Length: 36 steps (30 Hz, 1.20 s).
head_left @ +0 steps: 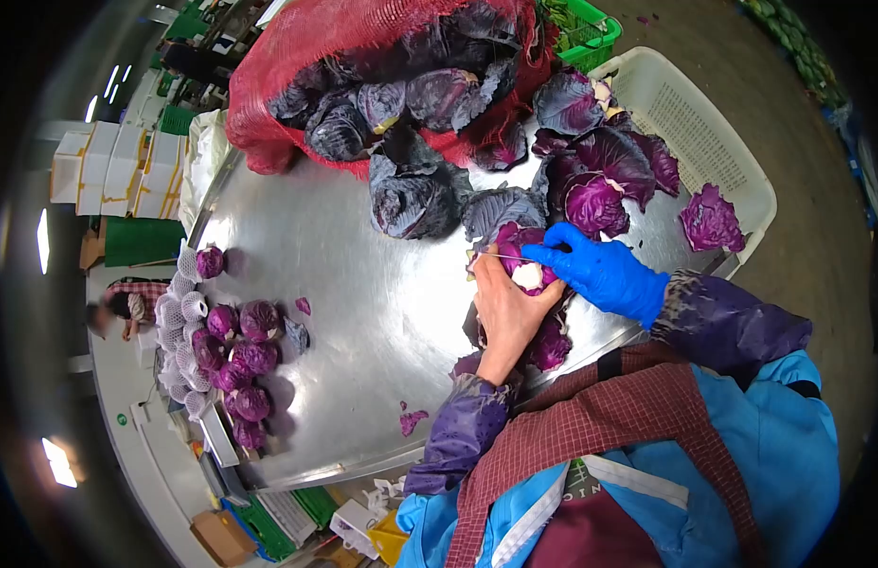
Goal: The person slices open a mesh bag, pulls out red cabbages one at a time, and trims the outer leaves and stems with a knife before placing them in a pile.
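My bare left hand (505,308) wraps round a red cabbage (517,239), whose pale cut stem end faces up. In my blue-gloved right hand (600,270), closed fingers grip a thin knife (508,256); its narrow blade lies across the cabbage, close to my left fingertips. The knife's handle is hidden in the glove. Loose purple leaves (551,346) lie beneath my hands. Just beyond them sit a dark untrimmed cabbage (412,199) and a pile of outer leaves (614,170).
A red mesh sack (297,57) of dark cabbages lies open at the table's back. Several small trimmed cabbages (254,357) stand on the metal table (363,312) at left, beside white foam nets (179,327). A white basket (714,133) stands at right, a green crate (591,33) behind.
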Tool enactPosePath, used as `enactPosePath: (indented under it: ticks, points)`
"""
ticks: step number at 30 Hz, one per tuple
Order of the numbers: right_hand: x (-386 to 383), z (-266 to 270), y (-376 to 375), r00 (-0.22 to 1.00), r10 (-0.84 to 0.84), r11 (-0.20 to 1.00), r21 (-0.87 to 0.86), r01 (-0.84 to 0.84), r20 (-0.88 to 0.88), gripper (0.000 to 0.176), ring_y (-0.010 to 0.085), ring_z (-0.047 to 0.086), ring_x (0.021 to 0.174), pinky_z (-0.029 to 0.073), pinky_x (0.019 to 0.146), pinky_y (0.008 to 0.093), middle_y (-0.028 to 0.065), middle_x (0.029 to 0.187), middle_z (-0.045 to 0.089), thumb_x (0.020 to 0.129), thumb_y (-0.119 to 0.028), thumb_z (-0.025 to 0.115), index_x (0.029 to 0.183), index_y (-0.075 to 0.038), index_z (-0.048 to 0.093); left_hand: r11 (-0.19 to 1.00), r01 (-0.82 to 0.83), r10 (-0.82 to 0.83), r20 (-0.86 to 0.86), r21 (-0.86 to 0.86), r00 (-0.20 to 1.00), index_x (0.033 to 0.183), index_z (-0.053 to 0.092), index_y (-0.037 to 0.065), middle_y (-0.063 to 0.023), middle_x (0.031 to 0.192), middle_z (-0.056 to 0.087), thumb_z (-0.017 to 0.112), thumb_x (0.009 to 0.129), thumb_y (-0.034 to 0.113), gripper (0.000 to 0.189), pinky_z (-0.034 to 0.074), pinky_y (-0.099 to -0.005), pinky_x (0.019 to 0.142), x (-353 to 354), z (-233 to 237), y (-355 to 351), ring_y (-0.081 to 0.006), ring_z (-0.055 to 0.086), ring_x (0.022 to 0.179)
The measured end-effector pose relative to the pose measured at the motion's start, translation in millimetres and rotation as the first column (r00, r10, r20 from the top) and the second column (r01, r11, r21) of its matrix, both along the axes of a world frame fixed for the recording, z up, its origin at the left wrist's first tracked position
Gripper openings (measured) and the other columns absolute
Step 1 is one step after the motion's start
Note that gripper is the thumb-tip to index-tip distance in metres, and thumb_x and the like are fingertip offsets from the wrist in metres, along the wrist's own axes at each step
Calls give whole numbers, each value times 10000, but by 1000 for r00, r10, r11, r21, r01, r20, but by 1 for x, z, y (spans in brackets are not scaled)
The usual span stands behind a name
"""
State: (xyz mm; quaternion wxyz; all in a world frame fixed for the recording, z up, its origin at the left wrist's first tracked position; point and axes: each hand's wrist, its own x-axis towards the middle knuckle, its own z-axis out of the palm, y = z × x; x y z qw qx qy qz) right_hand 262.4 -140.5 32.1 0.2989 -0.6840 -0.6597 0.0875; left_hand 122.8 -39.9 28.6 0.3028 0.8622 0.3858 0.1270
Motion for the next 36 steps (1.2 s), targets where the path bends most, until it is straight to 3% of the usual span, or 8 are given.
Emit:
enactPosePath:
  ticks: [4, 12, 16, 18, 25, 29, 31, 36]
  points:
    - [-3, 23, 21, 998, -35, 940, -337, 53, 60, 466, 307, 606, 779, 516, 609, 379, 140, 1111, 493, 828, -127, 529, 1284, -191, 460, 997, 14, -20, 70, 75, 997, 1244, 338, -70, -222, 1133, 438, 800, 551, 355, 935, 435, -457, 775, 0, -6, -3, -375, 477, 1037]
    - [28, 0, 43, 936, -215, 956, -255, 143, -280, 616, 309, 595, 895, 468, 756, 416, 160, 1072, 583, 726, -413, 695, 1231, -123, 495, 981, 129, -143, 93, 145, 985, 1270, 308, -41, -217, 1217, 373, 808, 537, 294, 948, 379, -436, 927, -5, -9, -11, -365, 402, 1144]
    - [57, -53, 60, 907, -329, 917, -316, 242, -261, 491, 337, 605, 834, 478, 706, 423, 156, 904, 624, 749, -408, 661, 1124, -105, 566, 971, 233, -240, 200, 58, 950, 1280, 310, -4, -203, 1239, 361, 804, 524, 229, 933, 345, -407, 991, -25, -13, -6, -347, 379, 1188]
    - [55, -65, 58, 936, -348, 935, -93, 341, -62, 434, 328, 614, 776, 482, 677, 411, 142, 838, 636, 746, -388, 673, 1065, -102, 606, 974, 217, -194, 256, -64, 947, 1303, 293, 13, -187, 1268, 348, 798, 536, 215, 941, 322, -382, 1017, -48, -17, -1, -319, 378, 1201]
    - [-8, -2, 42, 835, -179, 949, -314, 8, -521, 638, 345, 616, 834, 475, 700, 434, 174, 887, 623, 727, -433, 688, 1215, -93, 458, 907, 191, -72, 310, -375, 948, 1335, 228, 21, -162, 1301, 318, 792, 585, 229, 961, 311, -396, 1032, -89, -9, 8, -276, 369, 1211]
    - [-39, -20, 45, 840, -167, 982, -166, 93, -516, 608, 373, 607, 872, 482, 727, 409, 222, 940, 605, 789, -384, 650, 1248, -57, 421, 988, 83, -73, 81, -128, 994, 1338, 224, -34, -224, 1225, 389, 800, 603, 326, 1001, 389, -394, 940, -61, 20, 10, -330, 456, 1112]
    - [-41, -30, 48, 933, -272, 943, -258, 211, -234, 530, 364, 616, 756, 487, 629, 417, 187, 826, 618, 816, -339, 617, 1231, -65, 435, 992, 101, -107, -68, -80, 992, 1358, 211, -42, -231, 1119, 489, 801, 594, 358, 1045, 423, -382, 895, -50, 25, 9, -346, 515, 1028]
    - [-6, -67, 40, 922, -327, 920, -294, 260, -209, 468, 301, 639, 745, 503, 636, 366, 171, 860, 639, 831, -274, 609, 1219, -51, 473, 992, 121, -117, 102, -39, 988, 1298, 414, 1, -191, 1088, 548, 773, 641, 285, 800, 460, -358, 863, -68, 17, 15, -294, 572, 978]
